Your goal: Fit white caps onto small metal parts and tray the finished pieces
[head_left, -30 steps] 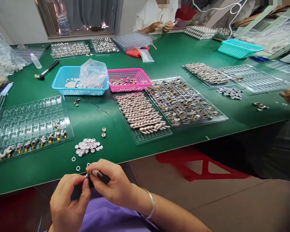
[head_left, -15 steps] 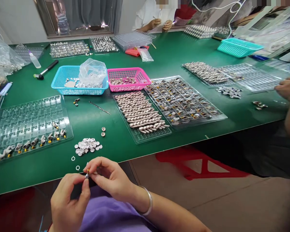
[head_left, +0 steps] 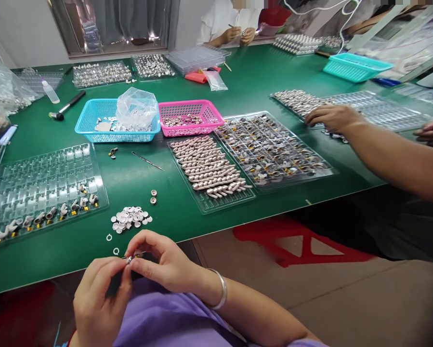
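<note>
While our left hand (head_left: 98, 300) and right hand (head_left: 167, 270) pinch a part (head_left: 130, 259) at the tabletop's (head_left: 187, 217) near edge, the tray (head_left: 39, 168) is mostly unfilled.

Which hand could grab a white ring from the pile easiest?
Probably the right hand: its fingers sit nearest the white ring pile. The left hand is farther back. Both pinch one small part.

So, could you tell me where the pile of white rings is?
In the head view, the pile lies lower left on the green table, beyond the right hand, beside the clear tray.
</note>
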Demonstrator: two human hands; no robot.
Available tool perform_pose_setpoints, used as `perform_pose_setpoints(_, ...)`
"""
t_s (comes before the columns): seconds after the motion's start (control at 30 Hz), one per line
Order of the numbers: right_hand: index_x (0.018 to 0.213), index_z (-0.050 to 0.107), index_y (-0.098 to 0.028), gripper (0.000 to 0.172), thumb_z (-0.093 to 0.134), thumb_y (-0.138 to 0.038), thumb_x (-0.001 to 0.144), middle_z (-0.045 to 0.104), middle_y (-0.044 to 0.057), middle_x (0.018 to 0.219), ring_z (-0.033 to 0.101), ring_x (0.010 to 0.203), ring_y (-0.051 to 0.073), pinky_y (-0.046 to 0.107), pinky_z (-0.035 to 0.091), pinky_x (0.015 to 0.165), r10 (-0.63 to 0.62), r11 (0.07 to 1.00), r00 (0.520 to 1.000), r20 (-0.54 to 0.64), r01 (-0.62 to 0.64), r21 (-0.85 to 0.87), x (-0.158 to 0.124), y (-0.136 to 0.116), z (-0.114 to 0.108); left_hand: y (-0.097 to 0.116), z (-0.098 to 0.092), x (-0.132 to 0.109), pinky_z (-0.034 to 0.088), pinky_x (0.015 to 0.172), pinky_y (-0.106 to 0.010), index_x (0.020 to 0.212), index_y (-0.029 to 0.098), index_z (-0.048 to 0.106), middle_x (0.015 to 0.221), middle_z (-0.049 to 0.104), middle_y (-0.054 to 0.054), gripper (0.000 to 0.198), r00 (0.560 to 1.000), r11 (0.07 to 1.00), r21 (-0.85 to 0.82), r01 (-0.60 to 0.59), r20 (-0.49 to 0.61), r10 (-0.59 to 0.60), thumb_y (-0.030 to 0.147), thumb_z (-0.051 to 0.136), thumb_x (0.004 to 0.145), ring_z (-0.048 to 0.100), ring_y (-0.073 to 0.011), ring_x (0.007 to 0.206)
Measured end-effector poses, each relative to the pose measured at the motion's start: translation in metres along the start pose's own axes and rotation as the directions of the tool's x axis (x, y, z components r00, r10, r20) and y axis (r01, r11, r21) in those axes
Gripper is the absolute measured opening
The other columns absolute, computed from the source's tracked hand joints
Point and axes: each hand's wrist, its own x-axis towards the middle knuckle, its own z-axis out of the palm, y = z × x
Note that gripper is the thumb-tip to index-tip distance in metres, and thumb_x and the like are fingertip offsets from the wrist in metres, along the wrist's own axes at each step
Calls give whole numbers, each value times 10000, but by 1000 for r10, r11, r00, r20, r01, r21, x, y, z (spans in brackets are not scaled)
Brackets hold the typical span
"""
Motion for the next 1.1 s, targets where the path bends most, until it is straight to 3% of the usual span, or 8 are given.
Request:
perform_pose_setpoints(0.17, 920, 568, -177, 105, 591, -206, 822, 585, 15, 842, 552, 728, 117, 244, 489, 682, -14, 996, 1000, -17, 12, -89, -2, 0, 2, -3, 0, -2, 555, 700, -245, 936, 204, 636, 816, 697, -9, 175, 998, 995, 76, -60, -7, 60, 77, 660, 818, 676, -139, 709)
perform_pose_setpoints(0.43, 837, 555, -191, 43, 541, -160, 811, 565, 7, 756, 528, 672, 122, 235, 473, 641, -291, 873, 954, -76, 232, -429, -6, -3, 4, -6, 1, -4, 545, 710, -276, 955, 148, 646, 843, 706, -58, 202, 979, 974, 109, -199, -12, 202, 31, 692, 797, 665, -156, 743)
perform_pose_setpoints(0.53, 879, 545, -191, 107, 525, -125, 797, 563, 4, 762, 527, 664, 115, 225, 477, 632, -304, 887, 948, -90, 247, -390, -9, -2, 6, -5, 1, -3, 538, 718, -287, 956, 121, 661, 832, 719, -76, 207, 965, 957, 130, -258, -22, 263, 4, 698, 789, 666, -161, 748)
perform_pose_setpoints(0.63, 918, 547, -184, 152, 517, -103, 793, 584, 9, 784, 548, 677, 112, 219, 486, 638, -196, 955, 976, -94, 168, -244, -10, -3, 6, -4, 1, -3, 538, 716, -290, 947, 129, 668, 820, 726, -70, 198, 961, 953, 137, -271, -23, 277, 8, 697, 792, 671, -160, 743)
perform_pose_setpoints(0.73, 866, 565, -180, 83, 549, -130, 802, 590, 14, 782, 554, 691, 114, 227, 486, 653, -146, 972, 983, -109, 122, -202, -11, -4, 6, -4, 1, -4, 539, 715, -294, 949, 141, 670, 818, 730, -62, 215, 963, 956, 132, -261, -24, 267, 5, 700, 785, 674, -159, 733)
perform_pose_setpoints(0.93, 802, 572, -184, 41, 600, -161, 821, 586, 9, 726, 546, 650, 112, 218, 481, 612, -363, 862, 929, -69, 306, -405, -11, -4, 2, -5, 0, -9, 528, 740, -294, 994, 137, 670, 847, 728, -68, 282, 962, 957, 104, -271, -1, 273, -20, 705, 763, 666, -159, 760)
perform_pose_setpoints(1.03, 827, 557, -186, 74, 578, -115, 829, 582, 13, 725, 543, 655, 112, 202, 488, 597, -509, 758, 861, -15, 439, -483, -11, -6, 0, 0, -4, -8, 533, 754, -268, 1004, 177, 668, 877, 722, -44, 283, 988, 988, -28, -151, 22, 152, 2, 684, 782, 667, -151, 781)
perform_pose_setpoints(1.1, 851, 552, -185, 108, 572, -83, 825, 580, 19, 730, 536, 658, 113, 200, 490, 595, -586, 669, 810, 33, 506, -544, -12, -6, -2, 4, -7, -4, 537, 722, -230, 967, 220, 673, 864, 713, -18, 185, 989, 974, -208, 89, 132, -62, 89, 654, 838, 668, -142, 778)
